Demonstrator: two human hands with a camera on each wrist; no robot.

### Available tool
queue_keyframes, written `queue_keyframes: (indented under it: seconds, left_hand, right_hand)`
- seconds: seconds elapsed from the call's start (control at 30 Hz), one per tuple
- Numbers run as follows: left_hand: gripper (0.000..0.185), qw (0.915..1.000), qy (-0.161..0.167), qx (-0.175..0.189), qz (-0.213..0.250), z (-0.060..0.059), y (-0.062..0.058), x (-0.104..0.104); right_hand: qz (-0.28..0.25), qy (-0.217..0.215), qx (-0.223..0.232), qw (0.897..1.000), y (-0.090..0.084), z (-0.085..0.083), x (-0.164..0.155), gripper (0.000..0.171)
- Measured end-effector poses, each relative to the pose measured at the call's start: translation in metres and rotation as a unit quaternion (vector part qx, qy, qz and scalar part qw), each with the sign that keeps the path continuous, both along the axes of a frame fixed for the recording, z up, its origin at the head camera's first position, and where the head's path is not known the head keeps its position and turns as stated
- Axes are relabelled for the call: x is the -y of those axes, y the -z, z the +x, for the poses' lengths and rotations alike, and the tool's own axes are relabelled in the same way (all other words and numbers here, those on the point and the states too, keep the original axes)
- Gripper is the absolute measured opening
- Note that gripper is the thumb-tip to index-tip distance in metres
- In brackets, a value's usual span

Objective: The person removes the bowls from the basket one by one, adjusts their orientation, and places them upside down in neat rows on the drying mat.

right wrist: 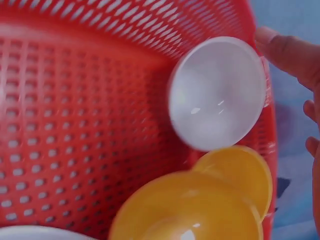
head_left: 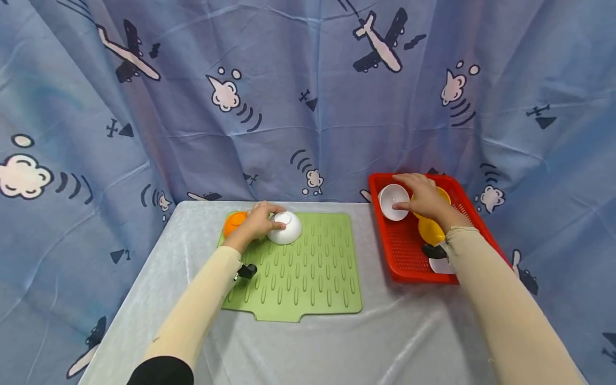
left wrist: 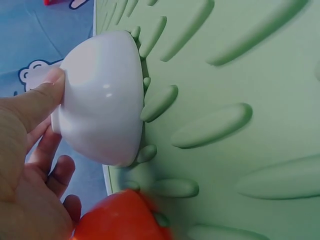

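A white bowl stands upside down at the back of the green ridged mat. My left hand grips it, thumb on its base rim. An orange bowl sits just left of it, also upside down. In the red basket a second white bowl leans tilted against the far wall. My right hand holds it at the rim. Two yellow bowls lie beside it.
The mat and basket lie on a table with a pale grey cloth. Another white dish lies at the basket's near end. A blue curtain with aeroplane prints hangs close behind the table.
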State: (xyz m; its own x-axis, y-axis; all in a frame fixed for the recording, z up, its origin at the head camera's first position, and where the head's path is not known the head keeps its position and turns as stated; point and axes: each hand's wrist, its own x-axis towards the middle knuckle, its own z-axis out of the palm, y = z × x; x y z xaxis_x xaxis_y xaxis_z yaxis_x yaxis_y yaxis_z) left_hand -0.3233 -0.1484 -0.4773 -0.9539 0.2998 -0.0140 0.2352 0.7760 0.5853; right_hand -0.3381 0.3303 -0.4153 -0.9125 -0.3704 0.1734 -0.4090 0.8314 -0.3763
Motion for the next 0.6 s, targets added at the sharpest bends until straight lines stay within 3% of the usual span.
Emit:
queue_keyframes:
  seconds: [0.33,0.6]
  left_hand:
    - [0.055,0.9999,-0.004,-0.013,0.005,-0.004,0.002,0.002]
    - [0.057,0.9998,-0.009,-0.016,-0.004,-0.005,0.005,0.007]
  right_hand:
    - [0.074,0.007,-0.002,0.997,0.026,-0.016,-0.007,0.112]
    - [0.117,0.003,-0.004,0.993,0.041,-0.021,-0.003,0.119]
